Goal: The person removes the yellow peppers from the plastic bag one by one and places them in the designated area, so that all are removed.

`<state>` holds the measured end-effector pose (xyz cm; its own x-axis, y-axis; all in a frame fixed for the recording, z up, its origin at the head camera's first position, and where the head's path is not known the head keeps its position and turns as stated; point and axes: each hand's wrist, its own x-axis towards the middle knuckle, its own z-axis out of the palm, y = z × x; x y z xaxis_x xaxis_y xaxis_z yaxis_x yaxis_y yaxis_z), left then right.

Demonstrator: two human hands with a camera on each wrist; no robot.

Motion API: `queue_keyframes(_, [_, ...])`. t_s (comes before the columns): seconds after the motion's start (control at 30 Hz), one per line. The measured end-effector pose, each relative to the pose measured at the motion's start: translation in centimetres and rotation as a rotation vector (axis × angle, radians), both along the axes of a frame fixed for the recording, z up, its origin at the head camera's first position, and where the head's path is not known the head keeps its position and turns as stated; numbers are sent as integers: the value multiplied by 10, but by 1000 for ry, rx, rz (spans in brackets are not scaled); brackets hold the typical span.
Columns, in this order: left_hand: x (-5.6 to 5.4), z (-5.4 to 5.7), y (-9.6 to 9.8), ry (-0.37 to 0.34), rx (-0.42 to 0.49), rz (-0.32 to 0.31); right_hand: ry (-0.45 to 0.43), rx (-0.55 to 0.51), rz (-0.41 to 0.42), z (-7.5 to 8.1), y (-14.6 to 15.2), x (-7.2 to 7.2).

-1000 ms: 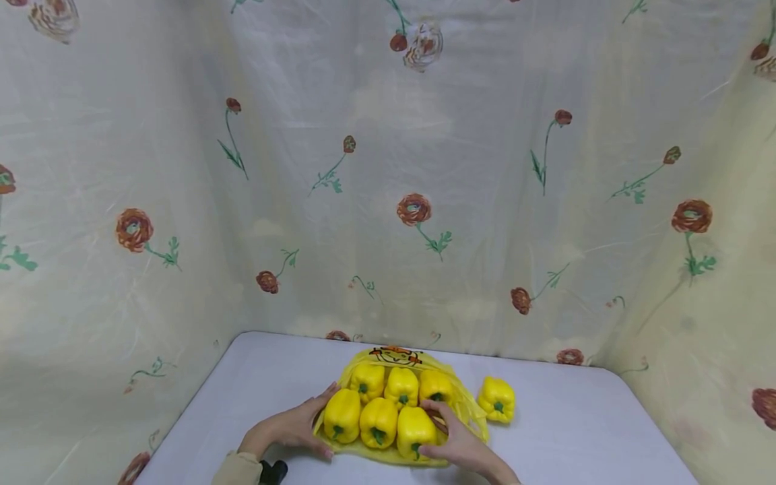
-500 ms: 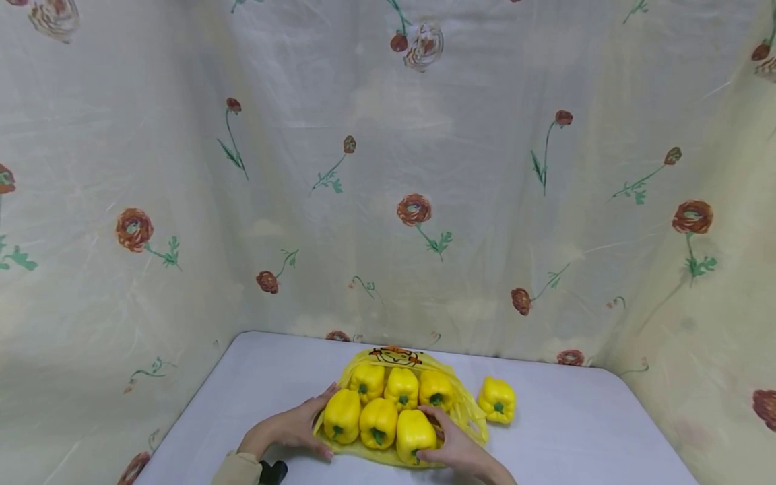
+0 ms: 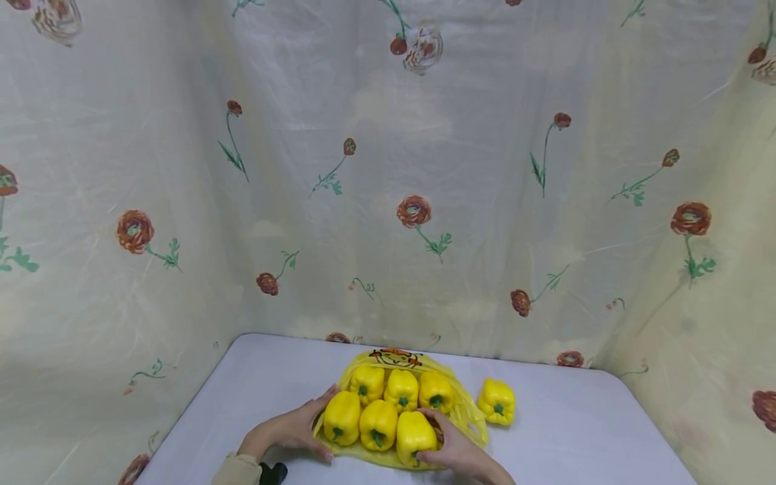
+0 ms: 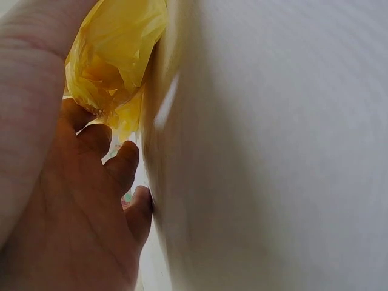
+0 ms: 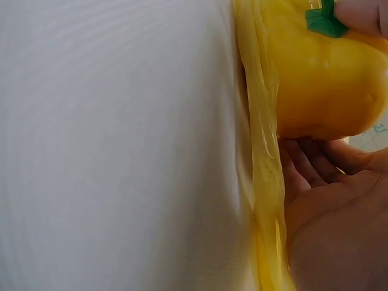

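Watching from my end, I have the right hand (image 3: 457, 444) curved around the front-right pepper (image 3: 416, 438), thumb against the green stem (image 5: 327, 23) and fingers behind the far flank. The left hand (image 3: 297, 428) is spread wide at the left edge of the yellow bag (image 3: 468, 412), fingertips near the film and holding nothing that I can make out.

The gripped pepper sits at the near edge of the open bag, last in a front row of three. I judge it light and fairly firm — the glossy skin could slip, so I'd want thumb and fingers on opposite flanks, not the stem alone. The bag looks thin and limp, apt to crumple or drag along.

Around that grip are the other five peppers (image 3: 378, 426) in the bag; one loose pepper (image 3: 497, 402) stands just beside it on the white table (image 3: 564, 431).
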<state>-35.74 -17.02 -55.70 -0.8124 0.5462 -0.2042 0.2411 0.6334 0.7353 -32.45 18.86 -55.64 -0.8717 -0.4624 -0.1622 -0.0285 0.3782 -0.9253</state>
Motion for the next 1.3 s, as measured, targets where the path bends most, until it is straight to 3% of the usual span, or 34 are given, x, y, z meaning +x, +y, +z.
queue_keyframes(0.63, [-1, -1, -1, 13, 2, -4, -21, 12, -30, 1, 2, -2])
queue_keyframes(1.3, [0, 0, 0, 17, 5, -8, 57, 23, -27, 13, 10, 3])
